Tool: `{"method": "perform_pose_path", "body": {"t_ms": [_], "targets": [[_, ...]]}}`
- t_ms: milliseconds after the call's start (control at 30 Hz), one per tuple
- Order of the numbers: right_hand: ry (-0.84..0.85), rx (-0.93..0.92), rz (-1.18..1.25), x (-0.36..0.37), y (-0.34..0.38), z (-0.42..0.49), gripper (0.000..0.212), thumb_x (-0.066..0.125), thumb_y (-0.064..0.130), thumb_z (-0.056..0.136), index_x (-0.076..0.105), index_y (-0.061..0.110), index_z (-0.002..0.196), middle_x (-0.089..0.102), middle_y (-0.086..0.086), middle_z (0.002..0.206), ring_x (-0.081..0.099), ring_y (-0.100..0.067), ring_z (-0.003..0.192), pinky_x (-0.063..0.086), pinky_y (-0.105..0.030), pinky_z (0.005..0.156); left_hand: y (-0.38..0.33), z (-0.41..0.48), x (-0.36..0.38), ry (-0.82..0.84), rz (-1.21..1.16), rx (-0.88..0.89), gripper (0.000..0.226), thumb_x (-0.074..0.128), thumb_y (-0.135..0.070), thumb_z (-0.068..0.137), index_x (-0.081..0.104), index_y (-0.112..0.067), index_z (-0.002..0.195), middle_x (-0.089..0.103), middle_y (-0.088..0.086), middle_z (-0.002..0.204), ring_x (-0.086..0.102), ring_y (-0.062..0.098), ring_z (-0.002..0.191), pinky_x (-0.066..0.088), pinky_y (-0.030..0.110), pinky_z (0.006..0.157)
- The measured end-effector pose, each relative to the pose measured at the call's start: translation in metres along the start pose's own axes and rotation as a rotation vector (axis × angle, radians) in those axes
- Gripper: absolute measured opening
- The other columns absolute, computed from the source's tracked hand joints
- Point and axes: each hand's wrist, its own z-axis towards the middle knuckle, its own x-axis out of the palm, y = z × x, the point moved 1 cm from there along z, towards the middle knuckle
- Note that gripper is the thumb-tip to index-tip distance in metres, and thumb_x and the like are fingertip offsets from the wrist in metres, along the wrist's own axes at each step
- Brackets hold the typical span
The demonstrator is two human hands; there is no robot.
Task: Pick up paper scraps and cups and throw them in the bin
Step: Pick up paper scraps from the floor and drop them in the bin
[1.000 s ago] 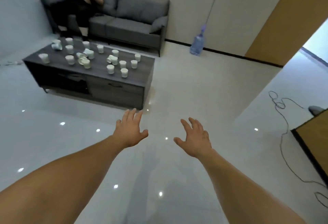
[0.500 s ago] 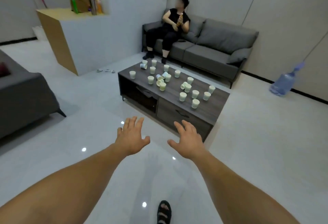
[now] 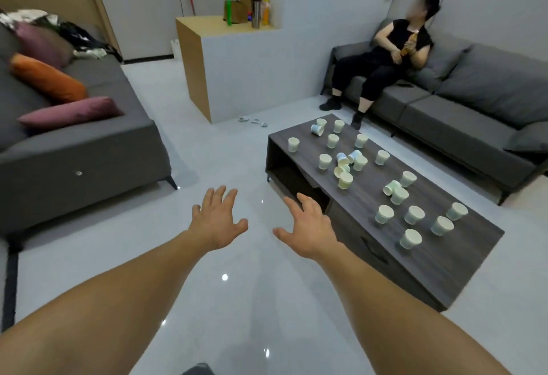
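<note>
A glossy pale floor (image 3: 207,300) takes up most of the room. A grey sofa (image 3: 89,149) with orange and mauve cushions (image 3: 47,79) stands on the left. A second, longer grey sofa (image 3: 462,113) runs along the right wall, where a seated person (image 3: 382,60) in black holds a bottle. Between the sofas at the back is a white-and-wood counter (image 3: 252,72) carrying a few bottles (image 3: 256,12).

The low dark wooden coffee table (image 3: 462,259) sits in front of the right-hand sofa. Both bare arms reach out over the floor just short of its near corner. The left hand (image 3: 218,220) and right hand (image 3: 308,226) are palm down, fingers spread and straight, holding nothing and touching nothing.

The paper cups (image 3: 411,238) are scattered all across the tabletop. Most stand upright, and a few near the middle and the far end lie tipped on their sides. Some small pale scraps (image 3: 253,121) lie on the floor at the foot of the counter, well apart from the hands.
</note>
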Motion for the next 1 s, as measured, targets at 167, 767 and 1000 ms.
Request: {"method": "perform_pose_path", "body": {"t_ms": [167,767,1000], "targets": [[0.021,-0.044,-0.029,0.000,0.026,0.104,0.080,0.050,0.063,0.087,0.013,0.036,0.153,0.006,0.000,0.162,0.002,-0.024,0.149,0.021,-0.055,0.116,0.048,0.088,-0.003,0.029,-0.032,-0.049,0.079,0.045,-0.056,0.090,0.008,-0.025,0.153,0.001,0.001,0.161,-0.006,0.024,0.147,0.014,0.051,0.116],[0.045,-0.003,-0.006,-0.033,0.080,0.452,0.079,0.049,0.061,0.089,0.015,0.032,0.154,0.007,0.000,0.162,0.004,-0.021,0.149,0.023,-0.049,0.116,0.143,0.435,-0.076,0.033,-0.047,-0.031,0.080,0.046,-0.057,0.088,0.009,-0.025,0.152,0.003,0.001,0.161,-0.004,0.024,0.148,0.015,0.052,0.116],[0.070,-0.105,0.021,-0.066,0.070,0.617,0.079,0.048,0.060,0.090,0.013,0.031,0.155,0.006,-0.001,0.163,0.004,-0.023,0.149,0.024,-0.050,0.115,0.144,0.580,-0.117,0.005,0.016,-0.092,0.078,0.045,-0.056,0.090,0.009,-0.025,0.152,0.002,0.001,0.161,-0.003,0.024,0.148,0.014,0.052,0.116]]}}
